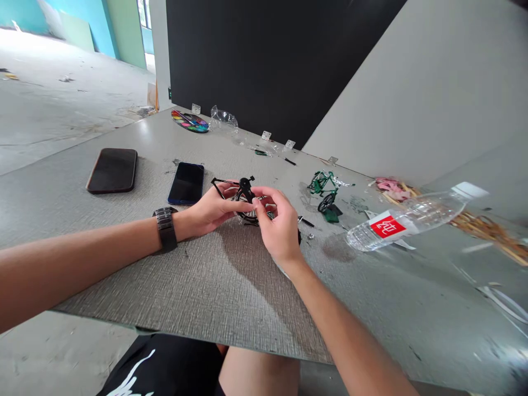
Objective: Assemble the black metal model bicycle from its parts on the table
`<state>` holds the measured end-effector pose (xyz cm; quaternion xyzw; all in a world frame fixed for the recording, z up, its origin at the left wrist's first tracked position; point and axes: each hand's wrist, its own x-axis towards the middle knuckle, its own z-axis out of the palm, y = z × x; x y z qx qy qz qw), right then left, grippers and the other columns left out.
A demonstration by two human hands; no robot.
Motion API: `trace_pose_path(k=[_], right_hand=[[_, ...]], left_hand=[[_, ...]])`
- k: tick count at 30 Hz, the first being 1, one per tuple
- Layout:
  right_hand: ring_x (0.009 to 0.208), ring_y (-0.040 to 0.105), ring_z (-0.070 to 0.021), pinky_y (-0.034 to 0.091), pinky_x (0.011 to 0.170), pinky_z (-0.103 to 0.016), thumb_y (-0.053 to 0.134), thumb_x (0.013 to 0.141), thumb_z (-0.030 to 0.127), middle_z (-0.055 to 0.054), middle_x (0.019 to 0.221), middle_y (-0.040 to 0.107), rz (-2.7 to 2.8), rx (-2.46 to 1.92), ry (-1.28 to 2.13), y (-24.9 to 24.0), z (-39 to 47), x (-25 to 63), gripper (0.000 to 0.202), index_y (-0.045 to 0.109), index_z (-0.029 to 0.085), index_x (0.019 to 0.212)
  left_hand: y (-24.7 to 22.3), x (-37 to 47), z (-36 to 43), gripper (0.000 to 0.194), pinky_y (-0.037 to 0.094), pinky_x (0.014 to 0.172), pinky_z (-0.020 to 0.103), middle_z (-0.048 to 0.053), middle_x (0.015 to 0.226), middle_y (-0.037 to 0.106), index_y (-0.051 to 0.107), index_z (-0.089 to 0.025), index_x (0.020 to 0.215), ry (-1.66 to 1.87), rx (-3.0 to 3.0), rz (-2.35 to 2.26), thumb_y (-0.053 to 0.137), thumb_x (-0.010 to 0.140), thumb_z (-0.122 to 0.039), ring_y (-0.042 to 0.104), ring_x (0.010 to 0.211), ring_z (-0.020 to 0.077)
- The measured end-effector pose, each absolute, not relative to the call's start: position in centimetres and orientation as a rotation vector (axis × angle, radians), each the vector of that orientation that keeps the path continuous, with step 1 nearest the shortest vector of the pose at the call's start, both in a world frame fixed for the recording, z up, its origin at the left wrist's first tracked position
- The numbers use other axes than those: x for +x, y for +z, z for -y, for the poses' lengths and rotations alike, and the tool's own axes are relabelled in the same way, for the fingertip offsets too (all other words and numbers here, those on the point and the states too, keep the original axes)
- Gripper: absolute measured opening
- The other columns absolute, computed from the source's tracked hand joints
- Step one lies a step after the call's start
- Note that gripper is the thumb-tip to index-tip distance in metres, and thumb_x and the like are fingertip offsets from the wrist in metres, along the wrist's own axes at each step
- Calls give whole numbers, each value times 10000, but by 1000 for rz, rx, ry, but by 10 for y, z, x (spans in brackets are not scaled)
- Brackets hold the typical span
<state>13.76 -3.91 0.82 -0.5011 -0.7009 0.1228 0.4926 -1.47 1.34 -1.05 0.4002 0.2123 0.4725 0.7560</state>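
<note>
Between my two hands, just above the table (198, 275), is a black model bicycle (246, 187) with thin spoked wheels. My left hand (216, 209), with a dark watch (165, 228) on its wrist, grips the model from the left, thumb stretched along it. Coming from the right, my right hand (276, 220) pinches a part of it between thumb and fingertips. My fingers hide much of the wheels and frame. A green model bicycle (324, 187) stands on the table to the right of my hands.
Two phones, one black (113, 170) and one dark blue (186, 183), lie at the left. A paint palette (190, 122) and clear plastic packaging (223, 118) sit along the back by a black panel (264, 60). At the right is a tilted water bottle (388, 224).
</note>
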Motion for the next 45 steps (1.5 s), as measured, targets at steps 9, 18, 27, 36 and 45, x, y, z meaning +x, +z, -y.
trace_pose_path(k=[9, 18, 27, 36, 45], right_hand=[[971, 653, -190, 555, 768, -349, 543, 938, 211, -72, 1106, 689, 1712, -1226, 319, 9, 37, 140, 255, 693, 226, 1143], [975, 660, -185, 550, 799, -357, 473, 973, 192, -64, 1087, 705, 1751, -1199, 290, 9, 37, 141, 285, 707, 229, 1132], [961, 669, -180, 555, 782, -336, 473, 965, 184, -62, 1063, 717, 1784, -1210, 258, 13, 39, 143, 292, 714, 225, 1125], [869, 667, -168, 554, 801, -349, 540, 948, 225, -45, 1049, 717, 1851, -1262, 256, 16, 39, 146, 249, 693, 230, 1144], [1026, 664, -227, 586, 824, -390, 654, 880, 294, -120, 1277, 626, 1614, -1298, 555, 13, 36, 150, 475, 555, 258, 1343]], left_hand=[[-9, -13, -11, 662, 477, 859, 349, 10, 978, 689, 556, -162, 1082, 1012, 869, -456, 788, 514, 87, 666, 853, 165], [-12, -11, -13, 606, 466, 842, 341, 5, 910, 689, 577, -144, 1036, 1058, 875, -508, 786, 509, 70, 653, 827, 155], [-10, -13, -12, 541, 469, 805, 318, 0, 893, 697, 627, -147, 961, 1052, 893, -504, 807, 492, 55, 647, 801, 145], [-10, -12, -12, 461, 471, 776, 267, 6, 867, 697, 658, -120, 915, 1053, 956, -473, 810, 507, 34, 637, 800, 127], [-14, -15, -15, 535, 489, 873, 306, 10, 956, 734, 616, -167, 967, 1017, 868, -435, 830, 525, 47, 679, 864, 140]])
